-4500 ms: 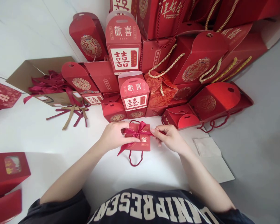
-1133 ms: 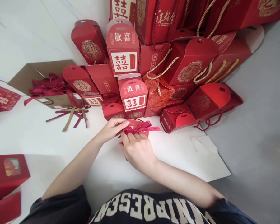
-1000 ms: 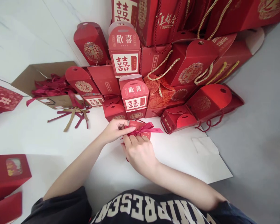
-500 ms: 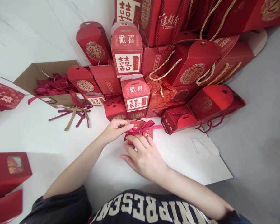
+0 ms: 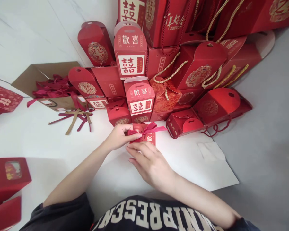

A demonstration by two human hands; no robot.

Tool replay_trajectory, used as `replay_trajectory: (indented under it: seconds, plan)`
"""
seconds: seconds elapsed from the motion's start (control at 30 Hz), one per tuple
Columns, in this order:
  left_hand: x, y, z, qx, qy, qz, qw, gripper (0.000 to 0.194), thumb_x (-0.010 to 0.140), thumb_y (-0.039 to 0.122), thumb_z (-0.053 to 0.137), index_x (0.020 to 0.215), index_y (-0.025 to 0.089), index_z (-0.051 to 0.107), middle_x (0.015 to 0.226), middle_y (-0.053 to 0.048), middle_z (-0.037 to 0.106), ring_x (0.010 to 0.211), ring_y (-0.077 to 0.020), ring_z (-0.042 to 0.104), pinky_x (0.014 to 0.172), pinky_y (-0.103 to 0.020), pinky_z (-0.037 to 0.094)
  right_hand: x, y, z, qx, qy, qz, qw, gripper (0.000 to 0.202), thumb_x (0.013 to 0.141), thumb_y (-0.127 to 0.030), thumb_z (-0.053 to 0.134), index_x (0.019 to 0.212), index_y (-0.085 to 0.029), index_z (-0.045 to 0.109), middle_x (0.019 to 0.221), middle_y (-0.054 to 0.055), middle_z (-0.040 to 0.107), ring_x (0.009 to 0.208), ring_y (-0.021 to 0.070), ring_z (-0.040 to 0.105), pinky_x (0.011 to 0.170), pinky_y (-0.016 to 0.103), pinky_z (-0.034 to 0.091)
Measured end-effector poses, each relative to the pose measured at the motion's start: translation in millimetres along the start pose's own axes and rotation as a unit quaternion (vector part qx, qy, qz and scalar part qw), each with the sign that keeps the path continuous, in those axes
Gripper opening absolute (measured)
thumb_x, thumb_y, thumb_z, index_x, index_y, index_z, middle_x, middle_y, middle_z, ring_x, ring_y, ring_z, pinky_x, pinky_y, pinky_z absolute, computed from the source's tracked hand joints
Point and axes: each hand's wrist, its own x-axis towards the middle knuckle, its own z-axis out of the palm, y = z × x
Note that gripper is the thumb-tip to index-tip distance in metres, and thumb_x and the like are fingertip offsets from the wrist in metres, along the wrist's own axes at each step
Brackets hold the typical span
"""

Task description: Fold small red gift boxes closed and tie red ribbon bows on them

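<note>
A small red gift box [image 5: 152,140] sits on the white table in front of me, a dark pink ribbon [image 5: 151,128] tied in a bow across its top. One ribbon end sticks out to the right. My left hand [image 5: 120,137] is at the box's left side, thumb pressed on the ribbon by the knot and fingers bent behind it. Close to the box's front edge is my right hand [image 5: 150,162], its fingers stretched toward the left and the thumb a little apart. It partly hides the box's front, and I see nothing held in it.
Stacked red gift boxes [image 5: 132,64] rise behind the work spot, with corded bags [image 5: 168,25] on top. A brown carton [image 5: 60,104] of ribbons stands at left, loose ribbon strips [image 5: 73,120] before it. More red boxes [image 5: 9,176] lie at the near left.
My left thumb has moved down and right onto the ribbon by the knot. My right hand's fingers have drawn back from the bow toward the box's front edge.
</note>
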Motion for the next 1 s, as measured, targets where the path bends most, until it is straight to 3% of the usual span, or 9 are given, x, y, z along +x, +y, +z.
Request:
replay_trajectory:
  seconds: [0.1, 0.2, 0.3, 0.43, 0.57, 0.73, 0.8, 0.93, 1.0]
  plan:
    - [0, 2, 0.4, 0.008, 0.001, 0.013, 1.000, 0.031, 0.078, 0.044, 0.072, 0.078, 0.013, 0.068, 0.078, -0.001, 0.066, 0.071, -0.0126, 0.058, 0.065, -0.022, 0.045, -4, 14, -12, 0.118, 0.077, -0.015, 0.990, 0.022, 0.091, -0.007, 0.056, 0.107, -0.020, 0.065, 0.100, 0.006, 0.072, 0.090, 0.0173, 0.064, 0.082, 0.033, 0.055]
    - [0, 4, 1.2, 0.012, 0.003, 0.014, 1.000, 0.031, 0.078, 0.044, 0.072, 0.083, 0.014, 0.070, 0.083, -0.001, 0.070, 0.077, -0.0148, 0.062, 0.069, -0.023, 0.047, -9, 26, -20, 0.177, 0.086, 0.021, 0.980, 0.022, 0.088, -0.007, 0.061, 0.104, -0.021, 0.062, 0.093, 0.004, 0.073, 0.084, 0.0156, 0.066, 0.079, 0.031, 0.055]
    - [1, 5, 1.6, 0.042, 0.005, 0.012, 0.999, 0.032, 0.077, 0.046, 0.072, 0.084, 0.014, 0.070, 0.081, -0.001, 0.070, 0.077, -0.0155, 0.062, 0.069, -0.023, 0.047, -17, 36, -26, 0.203, 0.033, 0.045, 0.978, 0.021, 0.088, -0.011, 0.063, 0.106, -0.020, 0.060, 0.090, 0.003, 0.073, 0.084, 0.0155, 0.067, 0.078, 0.030, 0.055]
    - [1, 5, 1.9, 0.098, 0.029, 0.016, 0.995, 0.037, 0.073, 0.048, 0.074, 0.067, 0.013, 0.062, 0.064, 0.001, 0.059, 0.063, -0.0125, 0.052, 0.058, -0.023, 0.040, -27, 45, -34, 0.202, -0.058, 0.065, 0.976, 0.008, 0.092, -0.017, 0.059, 0.097, -0.021, 0.065, 0.088, 0.003, 0.074, 0.078, 0.0150, 0.067, 0.075, 0.029, 0.053]
    - [-1, 9, 3.3, 0.099, 0.021, 0.022, 0.995, 0.041, 0.074, 0.049, 0.072, 0.062, 0.014, 0.053, 0.061, 0.003, 0.051, 0.059, -0.0101, 0.045, 0.055, -0.022, 0.035, -26, 52, -50, 0.236, -0.110, 0.072, 0.963, 0.013, 0.092, -0.027, 0.062, 0.101, -0.022, 0.068, 0.091, 0.003, 0.074, 0.077, 0.0152, 0.067, 0.073, 0.028, 0.054]
    - [-5, 13, 7.3, 0.127, 0.048, 0.006, 0.991, 0.052, 0.078, 0.053, 0.067, 0.056, 0.015, 0.040, 0.056, 0.005, 0.040, 0.056, -0.0078, 0.036, 0.053, -0.022, 0.028, -15, 66, -59, 0.116, 0.018, 0.141, 0.983, 0.026, 0.093, -0.036, 0.059, 0.114, -0.021, 0.062, 0.114, 0.011, 0.065, 0.110, 0.0248, 0.059, 0.088, 0.039, 0.049]
    - [-5, 14, 9.0, 0.152, 0.064, 0.002, 0.986, 0.054, 0.075, 0.055, 0.070, 0.055, 0.015, 0.038, 0.055, 0.005, 0.039, 0.056, -0.0078, 0.035, 0.052, -0.022, 0.027, -13, 72, -54, 0.058, 0.036, 0.206, 0.976, 0.029, 0.094, -0.040, 0.056, 0.115, -0.020, 0.057, 0.117, 0.012, 0.063, 0.109, 0.0258, 0.059, 0.089, 0.040, 0.048]
    - [-5, 16, 11.4, 0.179, 0.066, -0.001, 0.982, 0.056, 0.073, 0.055, 0.071, 0.054, 0.016, 0.035, 0.055, 0.005, 0.040, 0.056, -0.0082, 0.035, 0.051, -0.022, 0.027, -16, 76, -46, 0.111, -0.038, 0.340, 0.933, 0.032, 0.095, -0.051, 0.049, 0.090, -0.021, 0.056, 0.077, 0.002, 0.063, 0.069, 0.0173, 0.060, 0.065, 0.030, 0.045]
    - [-7, 17, 12.7, 0.178, 0.072, 0.005, 0.981, 0.053, 0.073, 0.054, 0.071, 0.055, 0.016, 0.038, 0.056, 0.005, 0.040, 0.056, -0.0086, 0.037, 0.052, -0.022, 0.028, -19, 76, -46, 0.166, -0.080, 0.351, 0.918, 0.038, 0.095, -0.053, 0.047, 0.075, -0.020, 0.054, 0.062, -0.002, 0.055, 0.059, 0.0141, 0.053, 0.059, 0.026, 0.040]
